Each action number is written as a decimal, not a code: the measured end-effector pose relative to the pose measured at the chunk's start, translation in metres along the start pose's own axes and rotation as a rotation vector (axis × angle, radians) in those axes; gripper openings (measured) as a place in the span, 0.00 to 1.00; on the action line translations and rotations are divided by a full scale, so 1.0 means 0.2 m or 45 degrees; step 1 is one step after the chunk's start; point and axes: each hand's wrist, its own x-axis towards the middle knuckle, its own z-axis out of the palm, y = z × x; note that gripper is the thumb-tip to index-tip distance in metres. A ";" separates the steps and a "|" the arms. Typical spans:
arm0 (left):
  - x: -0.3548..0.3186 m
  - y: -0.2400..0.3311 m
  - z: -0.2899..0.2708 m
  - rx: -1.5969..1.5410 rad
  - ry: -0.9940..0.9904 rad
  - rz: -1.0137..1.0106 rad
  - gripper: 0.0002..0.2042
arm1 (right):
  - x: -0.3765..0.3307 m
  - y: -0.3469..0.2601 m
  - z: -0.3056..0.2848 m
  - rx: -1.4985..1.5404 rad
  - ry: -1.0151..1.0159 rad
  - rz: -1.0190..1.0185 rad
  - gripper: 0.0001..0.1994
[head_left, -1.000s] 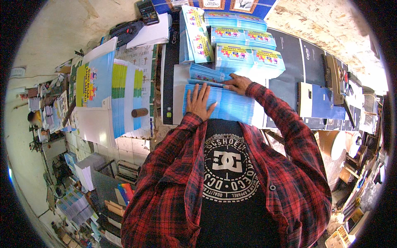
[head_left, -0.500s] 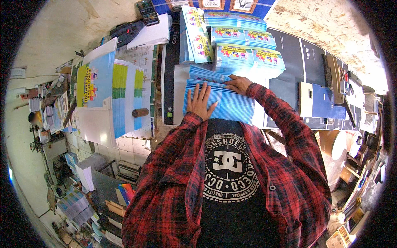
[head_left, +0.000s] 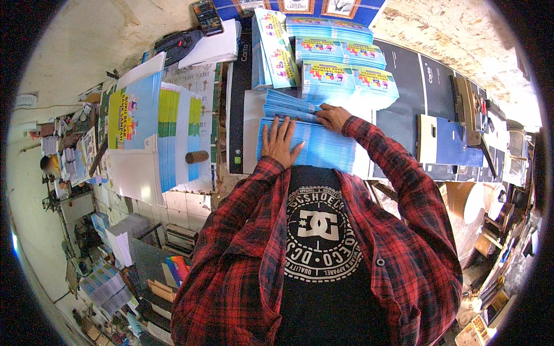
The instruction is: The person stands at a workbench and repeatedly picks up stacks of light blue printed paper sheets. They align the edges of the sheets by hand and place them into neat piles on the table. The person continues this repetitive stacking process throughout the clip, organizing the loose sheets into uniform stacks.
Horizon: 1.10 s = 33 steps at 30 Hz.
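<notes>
A fanned row of light-blue booklets (head_left: 323, 151) lies in front of me with their edges overlapping. My left hand (head_left: 279, 142) rests on its left part, palm down and fingers spread. At the far right end of the row my right hand (head_left: 333, 118) has its fingers curled onto the booklet edges; the fingertips are partly hidden. A few booklets (head_left: 287, 104) beyond my hands sit a little apart from the rest, with a dark gap between. Further back stand bundled booklets (head_left: 329, 78) with colourful covers, and taller ones (head_left: 277, 49) to their left.
Left of me are a big yellow-and-blue book (head_left: 134, 109), a blue-green paper stack (head_left: 173, 135) and a wooden cylinder (head_left: 197, 156). A phone (head_left: 206, 17) and a white paper pile (head_left: 213, 43) lie at the back left. Blue and beige folders (head_left: 453, 138) sit right, on the black table covering (head_left: 404, 75).
The gap between the far few booklets and the near row has shifted slightly as my right hand works there. My left hand stays nearly in place on the row.
</notes>
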 end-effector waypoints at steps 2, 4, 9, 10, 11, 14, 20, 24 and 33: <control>0.00 0.00 0.00 0.003 0.011 0.007 0.35 | 0.00 0.00 -0.01 -0.002 -0.010 0.004 0.13; 0.00 0.00 0.00 0.016 0.007 0.013 0.35 | 0.00 0.00 0.00 -0.012 0.007 -0.003 0.13; 0.00 -0.01 0.01 0.018 -0.009 0.020 0.34 | 0.00 -0.01 0.00 -0.010 0.006 0.015 0.13; 0.00 -0.01 0.01 0.024 -0.013 0.024 0.34 | 0.00 0.00 0.00 -0.008 0.009 0.014 0.13; 0.00 -0.01 0.01 0.029 -0.017 0.027 0.34 | 0.00 0.00 0.00 -0.006 0.013 0.013 0.13; 0.00 -0.01 0.01 0.018 0.001 0.020 0.34 | 0.00 -0.01 -0.01 0.002 0.013 0.003 0.13; 0.00 0.01 0.00 -0.039 0.080 0.010 0.32 | -0.03 -0.01 0.01 -0.061 0.024 0.039 0.15; 0.01 0.00 0.00 -0.025 0.012 -0.025 0.33 | -0.04 -0.13 -0.05 -0.065 0.067 0.053 0.19; 0.00 -0.03 -0.01 -0.137 0.003 0.152 0.41 | 0.09 -0.11 -0.01 -0.159 -0.243 0.390 0.21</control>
